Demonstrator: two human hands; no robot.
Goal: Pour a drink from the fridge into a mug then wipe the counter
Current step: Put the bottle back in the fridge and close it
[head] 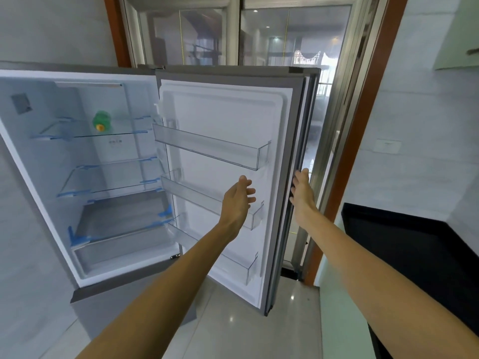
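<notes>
Reaching for the drink is, as I judge it, the step in hand. The green bottle [101, 121] seems to lie on its side on the top glass shelf [77, 134] of the fridge [39, 182], with its orange cap toward the camera. It is alone on that shelf and well apart from both hands.

The left hand [237, 198] hangs in front of the inner face of the door [225, 112], with its fingers loosely spread and nothing in it. The right hand [303, 193] lies flat along the door's outer edge, fingers straight, steadying it rather than gripping.

The left hand is the nearer one to send in. It would do best to wrap round the bottle's body, not the cap, since a round bottle on smooth glass may roll away at a light touch. The right hand can hold the door wide meanwhile.

The two lower shelves and the drawer [121, 221] beneath look bare, so nothing blocks the reach. Only the clear door bins [212, 149] jut out beside the left arm's path.

The dark desk [414, 242] is off to the right, beyond the open door. The bottle will likely have to come round the door, or the door be shut first. No mug or cloth shows. Behind the fridge are sliding glass panels [267, 35], and the tiled floor [246, 320] is glossy.
</notes>
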